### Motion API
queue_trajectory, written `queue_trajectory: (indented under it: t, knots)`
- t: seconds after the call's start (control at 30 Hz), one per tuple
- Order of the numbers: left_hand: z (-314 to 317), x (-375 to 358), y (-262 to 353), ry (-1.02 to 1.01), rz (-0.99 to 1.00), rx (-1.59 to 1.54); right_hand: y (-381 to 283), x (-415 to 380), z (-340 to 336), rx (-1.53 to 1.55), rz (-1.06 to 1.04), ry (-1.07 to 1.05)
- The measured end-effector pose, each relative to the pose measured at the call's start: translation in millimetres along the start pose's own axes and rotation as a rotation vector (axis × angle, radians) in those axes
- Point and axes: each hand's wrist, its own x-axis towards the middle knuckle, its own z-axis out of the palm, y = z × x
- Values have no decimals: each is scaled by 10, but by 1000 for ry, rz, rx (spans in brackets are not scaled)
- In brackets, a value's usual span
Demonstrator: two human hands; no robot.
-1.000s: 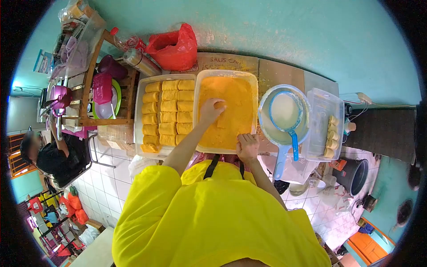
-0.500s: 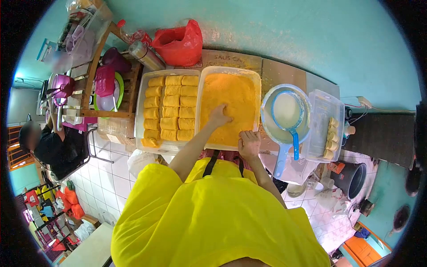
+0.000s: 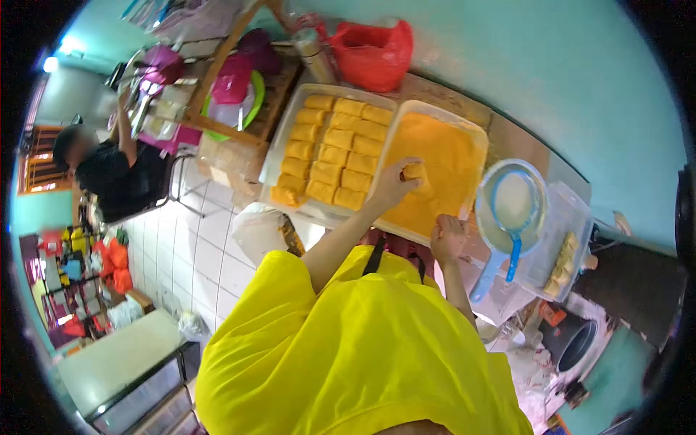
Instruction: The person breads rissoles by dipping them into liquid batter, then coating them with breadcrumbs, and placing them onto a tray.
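the left hand reaches into the crumb tub, a long clear tub filled with orange breadcrumbs, and its fingers are pinched round a small crumbed piece held just above the crumbs near the tub's left wall. the piece is blocky and too small to tell which way its longer side runs. the right hand rests on the near rim of the same tub, fingers curled over the edge; whether they press tight cannot be told.

the crumb tub's long axis runs from the near edge of the worktop away toward the teal wall, tilted a little to the right in the view. touching its left side lies the tray, its long axis parallel, carrying rows of coated pieces in three columns, each piece lying crosswise to the tray's length.

just right of the crumb tub stands a round bowl of pale batter with a blue strainer in it, handle pointing toward the person. beyond it a clear box holds a few pale pieces along its right side. a red bag sits against the wall behind the tray. at far left another person in a dark shirt sits by a wooden rack.
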Motion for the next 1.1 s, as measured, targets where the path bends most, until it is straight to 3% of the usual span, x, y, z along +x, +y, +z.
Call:
queue_trajectory:
  t: [0.03, 0.13, 0.2, 0.37, 0.47, 0.67, 0.77, 0.87, 0.97, 1.03, 1.1]
  knots:
    - [-92, -44, 45, 18, -129, -108, 3, 4, -8, -7, 7, -21]
    - [-580, -226, 6, 231, 52, -301, 2, 9, 11, -19, 4, -12]
    - [-1031, -484, 121, 290, -172, -102, -5, 14, 8, -17, -8, 0]
    - [-1672, -938, -348, 323, -531, -11, -8, 25, 9, -16, -40, 14]
    - [-1801, -1023, -852, 256, -598, -138, -22, 36, 8, -22, -38, 4]
    - [-1782, -1056, -815, 269, -465, 549, -1, 27, 32, -20, -32, -16]
    - [-1769, -1087, -956, 356, -385, 657, -13, 33, 30, -22, -36, -11]
    - [-1849, -1091, -727, 427, -328, 772, -12, 39, 31, -49, -44, -16]
    - [-1869, -1244, -297, 827, -217, 401, -37, 46, 18, -73, -45, -17]
    - [-1812, -1426, -84, 1048, -353, 225, -30, 39, 15, -42, -31, -67]
    - [-1720, -1744, -547, 1180, -388, -16, -19, 34, 0, -26, -31, -80]
